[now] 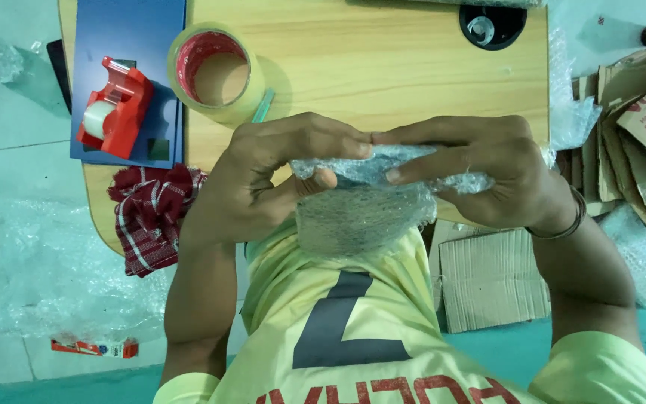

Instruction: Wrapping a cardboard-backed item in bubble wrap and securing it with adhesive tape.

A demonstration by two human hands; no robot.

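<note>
Gripping a bubble-wrapped bundle (371, 187) from both ends, the left hand (263, 183) and the right hand (487, 176) hold it in the air just in front of the chest, above the near edge of the wooden table (383, 67). Left fingers curl over the top with the thumb pressed underneath; right fingers (413, 173) lie along the wrap's front, and the two hands' fingertips meet on top. What is inside the wrap cannot be told. Past the hands, a large roll of clear tape (216, 72) stands on the table, with a thin green tool (262, 106) just beside it. Farther left, a red tape dispenser (114, 106) rests on a blue board (132, 45). A red checked cloth (151, 213) hangs over the table's left corner, close to the left wrist. A black round fitting (492, 24) sits at the far right edge. Bare wood lies between the tape roll and that fitting. Flattened cardboard pieces (637, 142) pile up on the right, another cardboard sheet (491, 280) lies under the right forearm, and loose bubble wrap (54, 277) spreads on the floor at left.
</note>
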